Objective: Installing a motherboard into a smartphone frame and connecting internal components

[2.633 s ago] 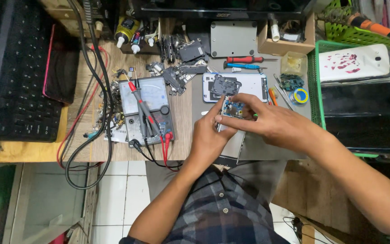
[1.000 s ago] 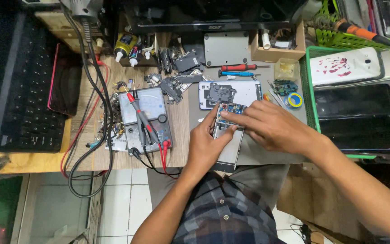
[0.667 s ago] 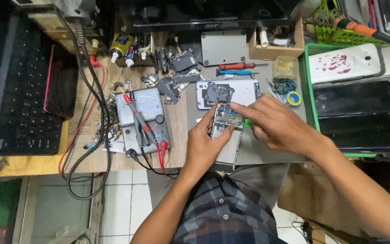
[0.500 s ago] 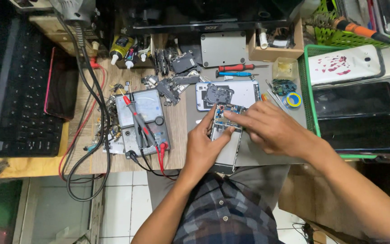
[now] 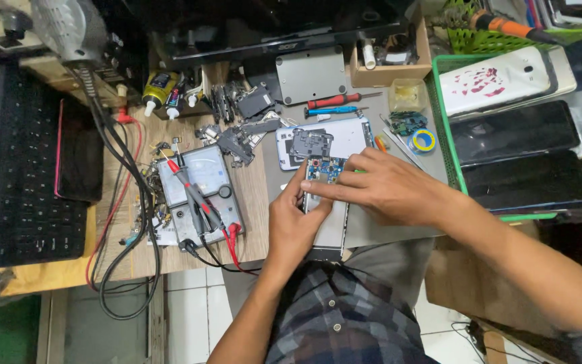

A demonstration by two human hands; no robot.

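Head view shows both hands meeting just right of the frame's centre over an opened phone [image 5: 325, 202] that lies on a grey mat [image 5: 385, 232] at the near edge of the wooden bench [image 5: 254, 202]. Its blue-green circuit board [image 5: 322, 168] is exposed at the upper end. The left hand [image 5: 296, 226] comes up from the lower middle, fingers curled around the phone's left edge with the thumb pressed alongside it, so it is partly closed on the body and steadies it. The right hand [image 5: 389, 185] reaches in from the right, its index finger stretched flat across the phone just under the board and the other fingers folded loosely; whether it pinches a small part or tool cannot be told, since the fingers hide what is beneath. By the look of it the phone is light and stiff but fragile: a thin slab, likely slick on its smooth faces, with the bare board and its tiny parts easily harmed by pressure or a slip. The safest hold seems to be along the long side edges, as the left hand has it, keeping fingertips off the board. Just above lies a white phone shell [image 5: 345, 138] with a dark part on it, and a multimeter [image 5: 200, 195] with red and black probes sits to the left.
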